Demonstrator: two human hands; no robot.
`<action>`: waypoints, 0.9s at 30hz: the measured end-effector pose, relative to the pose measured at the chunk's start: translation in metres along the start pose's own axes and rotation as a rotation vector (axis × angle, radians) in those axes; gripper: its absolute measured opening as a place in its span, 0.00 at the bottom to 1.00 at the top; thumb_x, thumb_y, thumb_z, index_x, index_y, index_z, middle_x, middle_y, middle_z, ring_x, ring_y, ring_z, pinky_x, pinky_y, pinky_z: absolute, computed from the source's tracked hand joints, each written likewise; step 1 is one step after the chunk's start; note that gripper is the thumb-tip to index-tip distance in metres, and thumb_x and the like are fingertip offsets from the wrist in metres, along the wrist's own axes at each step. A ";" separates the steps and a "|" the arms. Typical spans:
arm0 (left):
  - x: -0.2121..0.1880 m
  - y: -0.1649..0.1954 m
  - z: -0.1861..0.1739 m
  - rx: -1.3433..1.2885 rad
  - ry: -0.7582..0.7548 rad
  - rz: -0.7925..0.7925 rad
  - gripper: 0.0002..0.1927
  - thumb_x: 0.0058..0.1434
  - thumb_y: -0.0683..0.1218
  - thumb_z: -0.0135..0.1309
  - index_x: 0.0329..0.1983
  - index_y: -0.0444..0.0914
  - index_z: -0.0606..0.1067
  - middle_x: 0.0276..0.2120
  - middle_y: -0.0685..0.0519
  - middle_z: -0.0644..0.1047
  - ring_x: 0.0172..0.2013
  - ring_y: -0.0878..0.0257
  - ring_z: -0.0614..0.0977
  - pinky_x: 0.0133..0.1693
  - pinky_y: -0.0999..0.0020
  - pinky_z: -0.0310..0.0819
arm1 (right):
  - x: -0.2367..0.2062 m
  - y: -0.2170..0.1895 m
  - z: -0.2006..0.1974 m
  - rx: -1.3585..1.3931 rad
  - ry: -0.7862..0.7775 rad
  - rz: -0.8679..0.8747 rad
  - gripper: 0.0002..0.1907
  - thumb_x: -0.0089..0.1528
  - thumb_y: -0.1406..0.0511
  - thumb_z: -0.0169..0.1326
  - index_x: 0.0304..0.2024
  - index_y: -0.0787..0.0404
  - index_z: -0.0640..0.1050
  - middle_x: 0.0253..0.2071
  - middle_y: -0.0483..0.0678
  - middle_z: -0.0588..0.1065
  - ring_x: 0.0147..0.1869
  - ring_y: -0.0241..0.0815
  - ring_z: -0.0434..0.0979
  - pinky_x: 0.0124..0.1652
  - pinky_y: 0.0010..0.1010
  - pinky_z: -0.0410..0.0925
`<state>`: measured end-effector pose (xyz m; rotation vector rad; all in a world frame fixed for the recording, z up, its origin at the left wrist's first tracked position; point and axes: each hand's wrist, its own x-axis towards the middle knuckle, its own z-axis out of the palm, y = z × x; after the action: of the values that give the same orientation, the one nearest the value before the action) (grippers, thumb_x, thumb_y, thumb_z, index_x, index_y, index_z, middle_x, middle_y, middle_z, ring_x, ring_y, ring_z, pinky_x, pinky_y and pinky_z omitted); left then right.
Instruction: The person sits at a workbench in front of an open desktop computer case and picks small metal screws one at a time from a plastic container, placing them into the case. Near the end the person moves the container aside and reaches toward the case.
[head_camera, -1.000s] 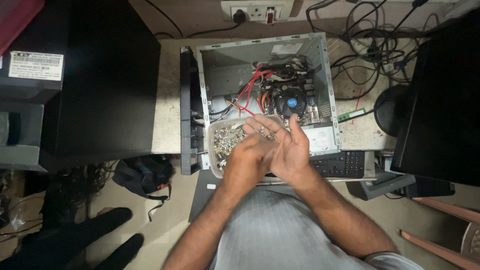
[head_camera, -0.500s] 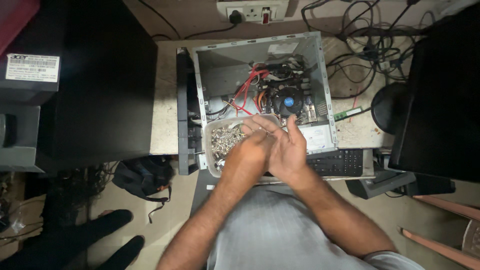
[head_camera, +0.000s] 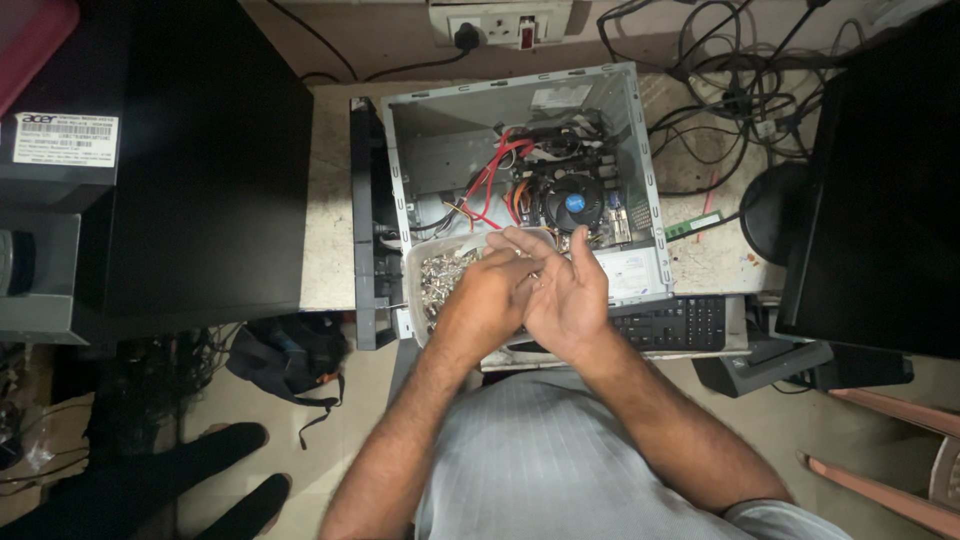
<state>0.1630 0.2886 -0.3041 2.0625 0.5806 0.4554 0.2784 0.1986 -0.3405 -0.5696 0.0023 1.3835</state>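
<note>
Both hands have drawn slightly nearer the screw container (head_camera: 432, 275), the left hand (head_camera: 490, 290) now overlapping the right hand (head_camera: 565, 295).

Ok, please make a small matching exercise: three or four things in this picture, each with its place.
Things:
1. cooler fan
2. keyboard
3. screw container
4. black bag

Places:
A. on the floor, at the left
B. inside the open computer case
C. under the left hand
D. beside the right hand

Pairs: 1-B, 2-D, 3-C, 4-A

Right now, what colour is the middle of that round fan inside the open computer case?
Blue, on a black fan, seen in the head view.
</note>
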 end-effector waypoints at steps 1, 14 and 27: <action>0.000 0.000 0.001 0.000 0.028 0.000 0.11 0.58 0.40 0.55 0.44 0.35 0.81 0.38 0.41 0.79 0.39 0.43 0.81 0.42 0.52 0.77 | 0.000 0.000 0.000 0.001 -0.010 -0.004 0.48 0.66 0.37 0.38 0.67 0.74 0.64 0.69 0.63 0.66 0.74 0.55 0.64 0.72 0.48 0.55; -0.009 -0.004 0.018 0.151 0.121 0.045 0.06 0.60 0.43 0.60 0.40 0.37 0.80 0.35 0.43 0.78 0.34 0.44 0.82 0.36 0.52 0.78 | 0.001 0.000 -0.004 0.006 -0.004 0.016 0.47 0.66 0.37 0.37 0.66 0.72 0.66 0.70 0.61 0.66 0.77 0.56 0.60 0.73 0.51 0.54; -0.020 -0.030 0.013 -0.835 0.123 -0.455 0.07 0.67 0.40 0.55 0.45 0.31 0.78 0.26 0.52 0.77 0.23 0.68 0.74 0.24 0.74 0.67 | 0.006 0.004 -0.012 0.094 -0.121 0.032 0.43 0.70 0.39 0.38 0.66 0.71 0.67 0.66 0.62 0.69 0.64 0.58 0.70 0.57 0.52 0.66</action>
<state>0.1470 0.2829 -0.3383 1.0765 0.7491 0.4517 0.2797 0.2001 -0.3549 -0.4089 -0.0210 1.4396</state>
